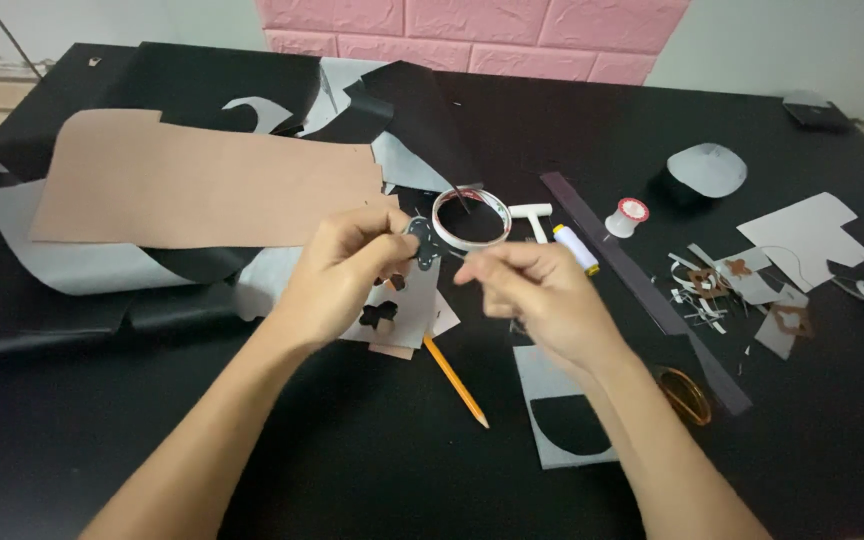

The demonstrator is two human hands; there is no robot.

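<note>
Item: stitching step, as I judge it—my left hand [337,275] pinches a small dark cutout [422,243] above the tabletop [352,450], right hand [537,295] fingers pressed together, seemingly on thread; next calls for a steady, aligned pull.

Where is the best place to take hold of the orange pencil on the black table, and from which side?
Probably at the middle of the orange pencil, pinching across its thin shaft from above. It lies flat and diagonal on the black table; its upper end is tucked under the paper scraps, while the middle and lower tip are clear.
</note>
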